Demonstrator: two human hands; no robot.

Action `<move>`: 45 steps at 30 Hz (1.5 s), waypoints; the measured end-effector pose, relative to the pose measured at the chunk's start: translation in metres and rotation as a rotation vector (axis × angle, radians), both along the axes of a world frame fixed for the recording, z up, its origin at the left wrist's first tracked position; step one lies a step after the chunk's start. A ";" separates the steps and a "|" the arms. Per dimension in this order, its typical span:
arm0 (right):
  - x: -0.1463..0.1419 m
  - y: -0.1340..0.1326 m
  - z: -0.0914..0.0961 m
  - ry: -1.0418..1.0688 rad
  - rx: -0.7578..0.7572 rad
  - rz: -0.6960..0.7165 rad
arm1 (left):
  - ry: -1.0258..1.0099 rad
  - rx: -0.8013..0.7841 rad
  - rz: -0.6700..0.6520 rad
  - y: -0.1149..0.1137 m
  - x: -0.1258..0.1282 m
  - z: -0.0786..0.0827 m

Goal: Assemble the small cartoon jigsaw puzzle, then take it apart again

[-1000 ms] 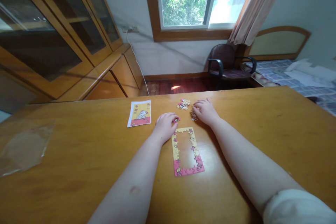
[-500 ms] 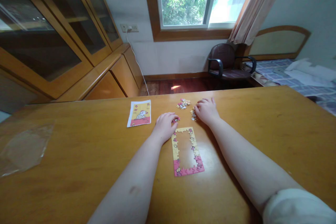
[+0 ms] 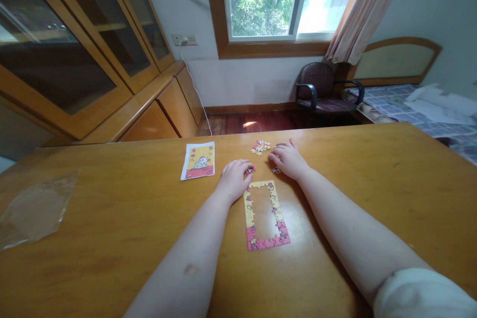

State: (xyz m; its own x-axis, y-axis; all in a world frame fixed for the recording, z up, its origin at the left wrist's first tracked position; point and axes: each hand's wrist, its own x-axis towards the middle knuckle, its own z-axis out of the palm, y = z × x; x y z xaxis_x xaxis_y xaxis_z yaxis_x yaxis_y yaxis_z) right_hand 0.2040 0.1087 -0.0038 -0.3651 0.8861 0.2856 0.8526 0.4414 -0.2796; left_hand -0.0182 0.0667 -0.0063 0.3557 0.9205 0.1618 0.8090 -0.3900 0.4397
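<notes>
A jigsaw border [image 3: 250, 244] lies on the table between my forearms, yellow in its upper part and pink along the bottom, with bare wood inside it. My left hand [image 3: 235, 178] rests by its upper left corner, fingers and thumb curled round a few pink puzzle pieces [image 3: 249, 171]. To the right, my right hand [image 3: 289, 160] is low over the table with its fingers apart. Loose pieces [image 3: 276, 170] lie under and just below its fingertips, partly covered. A small heap of puzzle pieces [image 3: 260, 147] sits beyond, between the two hands.
A picture card [image 3: 199, 161] with a white animal on yellow and pink lies left of my left hand. A clear plastic bag [image 3: 37, 208] is at the table's far left. Past the table's far edge stand a brown armchair [image 3: 316, 84], a bed and a glass-fronted cabinet [image 3: 122, 25].
My right hand has shifted slightly left over the loose pieces, covering more of the upper ones. My left hand and the jigsaw border have stayed in place.
</notes>
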 end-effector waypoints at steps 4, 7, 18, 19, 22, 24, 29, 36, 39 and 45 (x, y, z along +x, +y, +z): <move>-0.001 0.001 -0.004 0.002 -0.048 0.025 | -0.001 -0.005 0.003 0.000 0.001 0.000; -0.004 0.000 -0.004 -0.024 -0.127 0.085 | 0.000 -0.013 0.010 -0.001 0.001 0.002; -0.005 0.001 -0.003 -0.029 -0.150 0.072 | -0.011 0.006 0.006 0.000 0.001 -0.002; -0.005 0.001 -0.003 -0.029 -0.142 0.063 | -0.010 0.007 0.006 0.000 0.001 -0.002; -0.005 0.000 -0.001 -0.025 -0.086 0.023 | -0.007 0.006 0.007 0.000 0.001 -0.001; -0.007 -0.001 0.000 -0.047 -0.057 0.021 | -0.006 0.007 0.009 0.000 0.001 -0.001; -0.016 -0.006 0.000 -0.208 -0.096 0.097 | -0.001 0.006 0.038 -0.001 0.003 -0.003; -0.020 -0.007 0.002 -0.173 -0.098 0.110 | -0.008 0.006 0.026 -0.001 0.003 -0.001; -0.019 -0.007 0.004 -0.145 -0.083 0.111 | -0.012 -0.006 0.030 -0.002 0.004 0.001; -0.021 -0.007 0.002 -0.163 -0.070 0.119 | -0.007 0.018 0.027 -0.002 0.004 -0.002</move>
State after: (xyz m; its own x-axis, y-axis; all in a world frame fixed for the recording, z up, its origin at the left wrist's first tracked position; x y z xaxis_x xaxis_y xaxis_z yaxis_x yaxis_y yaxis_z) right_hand 0.1833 0.1018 -0.0018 -0.5049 0.8494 0.1535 0.8319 0.5263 -0.1760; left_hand -0.0142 0.0646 -0.0082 0.3292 0.9267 0.1812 0.8163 -0.3758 0.4387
